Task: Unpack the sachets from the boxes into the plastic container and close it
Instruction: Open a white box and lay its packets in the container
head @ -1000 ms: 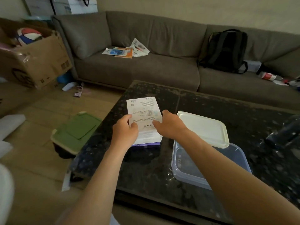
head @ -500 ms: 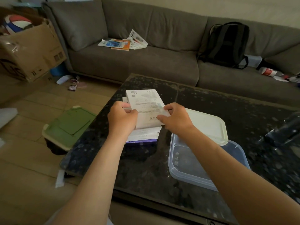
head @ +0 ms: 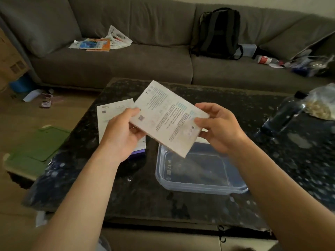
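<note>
Step in hand: judging by the sealed-looking box and the seemingly bare tub, unpacking had barely begun; a person was handling one box before opening it.
Next move: likely to call for finding an end flap, prising it open and tipping the sachets into the tub below.
Flat white box: held in the air, tilted, its printed face up, its lower corner hanging over the tub's far left part.
Left hand: gripped the box's left end, thumb on the top face, fingers curled beneath.
Right hand: pinched the right end, thumb at the near edge, fingers at the far edge.
Clear plastic container: stood open on the dark table, just below the hands; no sachets showed inside.
Stack of boxes: lay on the table behind the left hand, just beside the tub.
Lid: hidden, mostly or wholly, behind the held box.
</note>
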`<state>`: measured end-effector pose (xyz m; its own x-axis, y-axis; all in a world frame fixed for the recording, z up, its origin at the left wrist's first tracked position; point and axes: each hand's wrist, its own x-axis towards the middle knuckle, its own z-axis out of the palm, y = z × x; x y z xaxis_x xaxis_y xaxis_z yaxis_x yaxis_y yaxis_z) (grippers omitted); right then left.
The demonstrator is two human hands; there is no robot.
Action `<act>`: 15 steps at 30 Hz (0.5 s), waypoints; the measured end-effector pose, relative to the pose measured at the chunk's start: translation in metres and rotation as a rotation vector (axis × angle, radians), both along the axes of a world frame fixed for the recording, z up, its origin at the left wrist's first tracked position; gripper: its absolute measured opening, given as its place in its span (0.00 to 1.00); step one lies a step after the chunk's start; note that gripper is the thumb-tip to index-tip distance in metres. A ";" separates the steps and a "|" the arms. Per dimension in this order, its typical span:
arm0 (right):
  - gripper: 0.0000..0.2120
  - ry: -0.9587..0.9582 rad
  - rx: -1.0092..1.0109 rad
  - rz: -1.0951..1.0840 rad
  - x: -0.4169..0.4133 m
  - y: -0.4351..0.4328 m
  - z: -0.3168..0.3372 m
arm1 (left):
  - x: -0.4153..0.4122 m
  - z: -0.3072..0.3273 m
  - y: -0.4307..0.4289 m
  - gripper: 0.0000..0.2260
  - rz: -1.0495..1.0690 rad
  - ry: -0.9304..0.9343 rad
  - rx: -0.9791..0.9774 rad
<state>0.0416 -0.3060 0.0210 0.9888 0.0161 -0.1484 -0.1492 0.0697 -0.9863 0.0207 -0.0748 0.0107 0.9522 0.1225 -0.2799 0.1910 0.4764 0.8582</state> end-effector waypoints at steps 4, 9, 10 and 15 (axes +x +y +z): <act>0.11 0.008 -0.034 0.011 -0.009 -0.033 -0.006 | 0.001 -0.009 -0.016 0.09 -0.205 0.005 0.183; 0.13 -0.004 -0.090 0.003 -0.019 -0.054 -0.016 | 0.004 -0.015 -0.036 0.19 -0.458 -0.029 0.317; 0.13 -0.016 -0.125 -0.005 -0.021 -0.055 -0.019 | 0.004 -0.017 -0.040 0.20 -0.462 -0.043 0.341; 0.26 -0.083 -0.271 0.002 -0.031 -0.060 -0.038 | 0.006 -0.030 -0.053 0.20 -0.393 -0.103 0.425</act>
